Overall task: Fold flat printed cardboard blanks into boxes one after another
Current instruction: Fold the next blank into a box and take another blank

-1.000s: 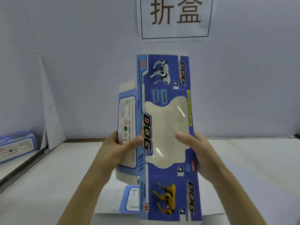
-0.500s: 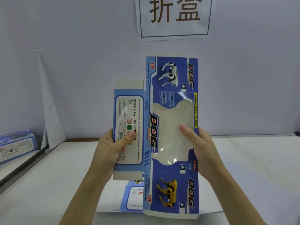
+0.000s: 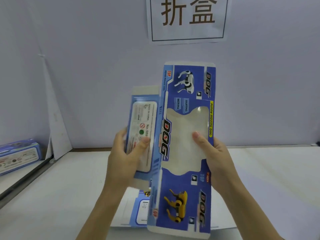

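I hold a blue printed cardboard blank (image 3: 187, 187) upright in front of me, its long panel showing "DOG" lettering, two toy dogs and a clear window. My left hand (image 3: 126, 160) grips the narrower light-blue side panel (image 3: 143, 129), thumb across its label. My right hand (image 3: 214, 161) holds the right edge, thumb lying on the window film. The side panel angles back from the main panel along its crease. More flat blanks (image 3: 138, 212) lie on the table below, mostly hidden by the held one.
A folded blue box (image 3: 19, 155) sits on a lower ledge at far left. A white table (image 3: 268, 179) spreads under my arms. A paper sign (image 3: 188, 19) with dark characters hangs on the wall ahead. A white sheet (image 3: 58, 132) leans in the left corner.
The side panel swung out flat toward me, then bent back again along its crease. My right thumb slid further onto the window. The blank tilted slightly and shifted right.
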Available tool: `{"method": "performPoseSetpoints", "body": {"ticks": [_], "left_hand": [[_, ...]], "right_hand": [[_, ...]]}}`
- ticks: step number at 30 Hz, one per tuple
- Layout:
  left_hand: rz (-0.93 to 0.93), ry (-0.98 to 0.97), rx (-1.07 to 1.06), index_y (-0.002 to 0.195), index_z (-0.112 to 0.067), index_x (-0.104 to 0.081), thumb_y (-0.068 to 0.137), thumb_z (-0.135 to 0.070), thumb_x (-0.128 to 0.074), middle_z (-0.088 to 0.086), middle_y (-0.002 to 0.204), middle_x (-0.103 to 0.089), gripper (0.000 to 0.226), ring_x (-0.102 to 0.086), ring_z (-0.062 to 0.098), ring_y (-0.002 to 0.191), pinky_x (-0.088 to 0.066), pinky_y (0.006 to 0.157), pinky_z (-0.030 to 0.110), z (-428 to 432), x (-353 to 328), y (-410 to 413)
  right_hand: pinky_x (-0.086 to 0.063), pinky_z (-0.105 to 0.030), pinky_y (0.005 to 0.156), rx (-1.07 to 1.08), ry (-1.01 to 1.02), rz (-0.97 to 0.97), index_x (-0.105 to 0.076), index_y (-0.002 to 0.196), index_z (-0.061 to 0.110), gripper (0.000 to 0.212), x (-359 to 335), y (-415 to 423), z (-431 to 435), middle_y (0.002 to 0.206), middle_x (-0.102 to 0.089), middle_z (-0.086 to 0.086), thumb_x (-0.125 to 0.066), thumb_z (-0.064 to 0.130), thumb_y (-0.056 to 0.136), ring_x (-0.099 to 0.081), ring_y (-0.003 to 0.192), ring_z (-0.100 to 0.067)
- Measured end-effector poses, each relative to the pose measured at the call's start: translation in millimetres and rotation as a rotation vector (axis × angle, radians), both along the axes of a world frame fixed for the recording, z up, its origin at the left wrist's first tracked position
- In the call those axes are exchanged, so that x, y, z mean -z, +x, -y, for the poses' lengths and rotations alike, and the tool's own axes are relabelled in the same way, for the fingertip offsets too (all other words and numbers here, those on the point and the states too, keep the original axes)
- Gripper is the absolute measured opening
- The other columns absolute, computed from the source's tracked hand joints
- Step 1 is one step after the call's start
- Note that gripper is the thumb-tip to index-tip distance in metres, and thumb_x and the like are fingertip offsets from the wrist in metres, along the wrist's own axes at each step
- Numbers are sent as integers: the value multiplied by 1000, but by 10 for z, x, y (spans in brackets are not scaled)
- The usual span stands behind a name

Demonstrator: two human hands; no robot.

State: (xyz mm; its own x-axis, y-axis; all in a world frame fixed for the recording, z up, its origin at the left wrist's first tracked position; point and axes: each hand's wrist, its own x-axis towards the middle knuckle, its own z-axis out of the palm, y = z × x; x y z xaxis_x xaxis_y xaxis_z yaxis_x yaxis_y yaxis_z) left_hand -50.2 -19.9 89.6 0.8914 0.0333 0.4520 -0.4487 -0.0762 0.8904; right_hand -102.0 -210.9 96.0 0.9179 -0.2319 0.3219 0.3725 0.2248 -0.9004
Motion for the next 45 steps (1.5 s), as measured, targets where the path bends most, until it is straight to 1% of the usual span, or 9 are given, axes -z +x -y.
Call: {"method": "performPoseSetpoints", "body": {"ticks": [3,8,12,15,20,27,33,37,45], "left_hand": [[240,235,-57,139,-46,-27,80,-53,-61,-34,126,-34,69,-32,-34,107,-30,70,-12,112,-35,-144],[140,52,403,136,-40,-39,59,-68,-75,-20,121,-60,90,-59,-1,111,-48,80,9,225,-42,-281],[63,-143,318,98,-44,-69,73,-51,-68,-11,94,-74,26,-71,10,86,-55,62,18,99,-78,-188],[12,-195,301,89,-43,-72,68,-46,-65,-2,95,-75,22,-73,20,85,-60,68,36,-93,-110,-66],[-9,-276,302,108,-32,-63,75,-41,-63,0,100,-74,34,-73,22,83,-60,62,37,-136,-70,-4],[-58,-118,338,127,-28,-44,59,-54,-69,-15,102,-71,77,-70,5,89,-53,58,14,-54,-77,-50],[179,147,393,127,-34,-43,52,-27,-87,-11,125,-62,87,-60,11,116,-52,86,20,-272,-88,-53],[244,299,423,133,-40,-40,58,-33,-86,-16,133,-54,89,-47,10,129,-52,83,17,-338,-124,-112],[204,382,421,134,-38,-36,57,-28,-86,-18,127,-54,92,-49,12,126,-57,86,42,-355,-167,-203]], "right_hand": [[-59,-31,66,79,-103,111,-66,93,29,22,-3,5,-132,94,-74,-1,-61,46,80,-72,89,-26],[-54,-21,82,-136,-296,238,-63,123,33,42,16,-68,-318,122,-59,4,-50,53,88,-63,109,-10],[-49,-10,77,-155,-480,287,-57,125,42,38,-43,-98,-255,120,-49,18,-52,50,89,-50,119,2],[-49,-16,88,292,-629,280,-42,133,39,49,-25,-33,-157,118,-43,18,-63,31,90,-47,116,3],[-57,-32,57,182,-244,71,-61,112,26,34,-40,-2,-44,95,-69,2,-69,41,82,-70,78,-11],[-55,-38,43,114,-248,198,-67,89,25,9,-64,-45,-114,68,-70,-12,-68,31,83,-66,56,-35],[-49,-30,83,-108,-108,115,-73,98,27,56,-104,-3,62,104,-73,-2,-35,66,83,-68,95,-14],[-51,-31,79,-341,-38,36,-66,110,24,50,-130,-50,139,86,-70,2,-32,52,88,-65,77,-9],[-28,-44,95,-597,199,11,-70,112,23,76,-206,-133,145,120,-55,-13,-79,67,51,-33,108,-33]]}}
